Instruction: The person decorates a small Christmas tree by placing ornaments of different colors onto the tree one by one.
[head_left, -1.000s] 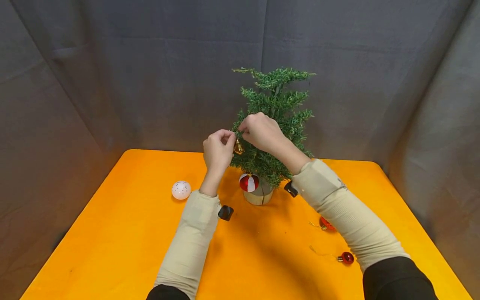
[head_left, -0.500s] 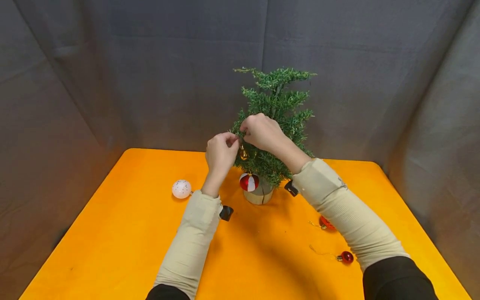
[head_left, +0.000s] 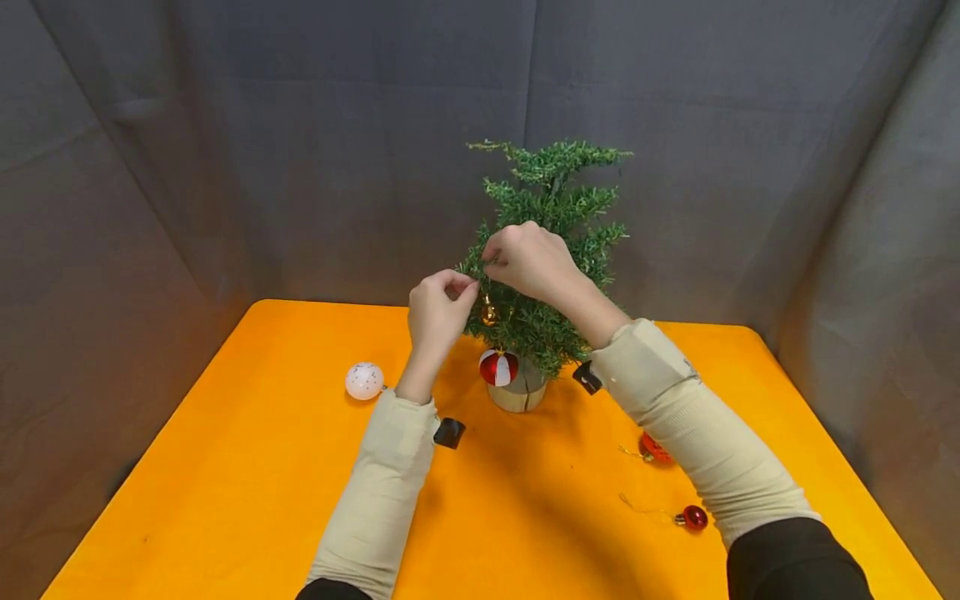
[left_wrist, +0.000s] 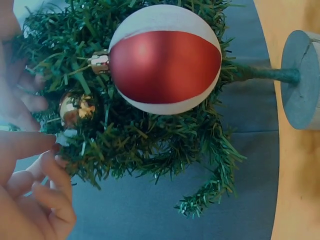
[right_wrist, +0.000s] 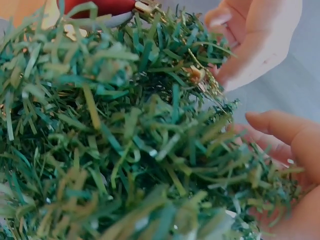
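Note:
A small artificial Christmas tree [head_left: 555,208] stands on a wooden base [head_left: 517,396]. My left hand [head_left: 438,312] pinches a branch tip at the tree's left side with thumb and forefinger. Just right of it, my right hand [head_left: 532,262] bends its fingers at the same branch and seems to pinch the gold cord [right_wrist: 212,87]; foliage partly hides its fingertips. A small gold bauble [left_wrist: 78,109] hangs below the two hands, against the needles. Lower down hangs a red and white bauble [head_left: 498,367], large in the left wrist view.
A white speckled bauble [head_left: 364,381] lies left of the tree on the orange table [head_left: 247,467]. Two red ornaments lie by the right forearm: a small shiny bauble [head_left: 694,518] and a partly hidden one [head_left: 655,448]. Grey curtains [head_left: 360,167] surround the table.
The gold bauble, beside the left fingertips a second ago, hangs slightly lower and further right. The left hand has shifted a little right and down; the right hand has barely moved.

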